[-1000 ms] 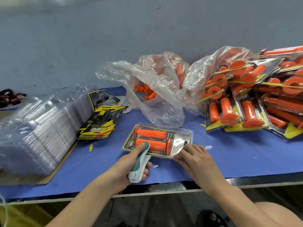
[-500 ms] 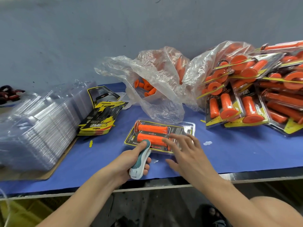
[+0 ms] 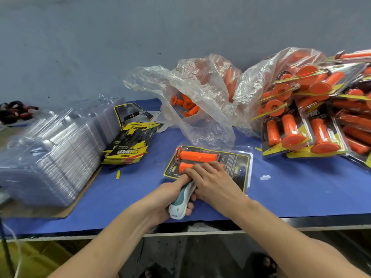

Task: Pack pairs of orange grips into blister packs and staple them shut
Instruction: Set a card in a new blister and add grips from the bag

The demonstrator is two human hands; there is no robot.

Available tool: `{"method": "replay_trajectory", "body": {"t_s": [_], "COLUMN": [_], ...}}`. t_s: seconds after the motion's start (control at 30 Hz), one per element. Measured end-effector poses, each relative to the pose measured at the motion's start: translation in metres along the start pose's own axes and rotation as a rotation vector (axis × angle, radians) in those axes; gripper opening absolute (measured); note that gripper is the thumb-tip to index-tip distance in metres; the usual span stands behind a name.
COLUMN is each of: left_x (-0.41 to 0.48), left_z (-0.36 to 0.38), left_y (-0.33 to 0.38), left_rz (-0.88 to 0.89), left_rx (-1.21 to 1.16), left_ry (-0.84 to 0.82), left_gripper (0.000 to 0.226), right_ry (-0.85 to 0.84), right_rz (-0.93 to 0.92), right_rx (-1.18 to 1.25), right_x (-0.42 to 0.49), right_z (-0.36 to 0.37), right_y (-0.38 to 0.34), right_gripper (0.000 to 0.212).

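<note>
A blister pack (image 3: 239, 163) with two orange grips (image 3: 197, 156) and a yellow-black card lies on the blue table cover near the front edge. My left hand (image 3: 170, 195) grips a white and teal stapler (image 3: 181, 201) whose nose sits at the pack's near edge. My right hand (image 3: 212, 181) lies flat over the nearer grip and the stapler's front, fingers straight, pressing down. The stapler's mouth is hidden under my hands.
A stack of empty clear blisters (image 3: 52, 155) fills the left. Yellow-black cards (image 3: 130, 145) lie beside it. A plastic bag of loose orange grips (image 3: 186, 105) sits behind the pack. Finished packs (image 3: 313, 125) pile up at the right. The table edge (image 3: 301, 225) runs close below my hands.
My right hand has moved left from the pack's right end onto the nearer grip and the stapler. The pack has slid slightly toward the right. The left hand keeps holding the stapler.
</note>
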State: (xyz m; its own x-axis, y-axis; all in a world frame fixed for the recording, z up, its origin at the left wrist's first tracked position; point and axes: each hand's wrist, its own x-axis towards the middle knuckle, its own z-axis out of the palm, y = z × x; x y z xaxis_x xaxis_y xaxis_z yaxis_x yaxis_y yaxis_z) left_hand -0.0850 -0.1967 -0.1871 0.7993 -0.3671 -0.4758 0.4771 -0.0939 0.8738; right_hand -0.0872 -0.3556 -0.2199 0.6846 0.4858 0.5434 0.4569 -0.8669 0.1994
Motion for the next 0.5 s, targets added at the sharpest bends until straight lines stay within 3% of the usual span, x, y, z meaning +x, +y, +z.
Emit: {"method": "replay_trajectory", "body": {"t_s": [0.1, 0.2, 0.27, 0.37, 0.5], "left_x": [-0.006, -0.023, -0.037, -0.047, -0.028], "left_z": [-0.008, -0.036, -0.066, -0.106, -0.11], "left_y": [0.0, -0.002, -0.004, -0.002, 0.0], "left_rz": [-0.04, -0.119, -0.143, -0.023, 0.174], "left_rx": [-0.003, 0.174, 0.223, 0.131, -0.069], "left_ry": [-0.045, -0.079, -0.125, -0.13, 0.092], "left_gripper": [0.054, 0.067, 0.074, 0.077, 0.068], "right_ry": [-0.001, 0.005, 0.0, -0.012, -0.084], "right_rz": [0.059, -0.056, -0.117, -0.147, -0.012], "right_rx": [-0.034, -0.057, -0.029, 0.073, 0.089], "right_x": [-0.009, -0.021, -0.029, -0.039, -0.052], "right_z": [0.002, 0.0, -0.005, -0.018, -0.04], "right_y": [0.002, 0.013, 0.025, 0.045, 0.068], "right_gripper": [0.059, 0.037, 0.034, 0.048, 0.056]}}
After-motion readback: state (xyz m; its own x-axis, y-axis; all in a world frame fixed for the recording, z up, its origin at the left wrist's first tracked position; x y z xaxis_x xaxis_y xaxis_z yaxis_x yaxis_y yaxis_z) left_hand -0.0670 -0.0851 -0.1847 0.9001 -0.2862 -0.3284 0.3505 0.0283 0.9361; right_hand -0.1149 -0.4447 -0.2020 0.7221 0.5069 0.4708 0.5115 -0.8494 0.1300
